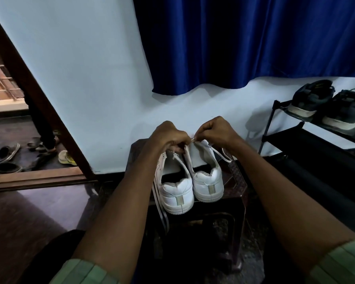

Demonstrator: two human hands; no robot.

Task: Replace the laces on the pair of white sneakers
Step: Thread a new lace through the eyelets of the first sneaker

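**Lacing the right sneaker, tip pinched between both hands**

My left hand (168,136) and right hand (215,130) are curled tight at the front of the right sneaker (206,173), both pinching the lace (221,153) near its tip. The left sneaker (175,187) sits touching it on the stool (239,181).

Risks, as I judge them: the loose loop trailing off the right side could snag and drag the shoe; a pull too hard could tip the pair off the stool's near edge. Other laces (160,210) hang off the left side and may slip to the floor.

The rack (295,138) at right holds dark shoes (328,103).
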